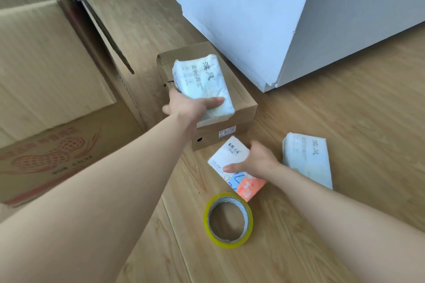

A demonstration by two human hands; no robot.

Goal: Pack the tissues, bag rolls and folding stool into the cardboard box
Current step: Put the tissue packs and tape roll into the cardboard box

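We're getting bright, even daylight here, nothing harsh, and shadows stay soft, like the faint one under the tape roll [228,220]. The whole frame looks a bit soft and compressed, so print on the tissue packs is smeary. Wide-angle stretch bends the near forearms and the big carton [46,80] at far left.

The single view comes from the person's head, looking forward and steeply down at the wooden floor [322,122], with both bare forearms reaching away from the bottom edge into the middle of the frame. It sits close: a small open cardboard box [243,108] lies near the centre, and a large cardboard box [46,76] fills the left side. The wide lens bends the floor planks toward the frame's edges.
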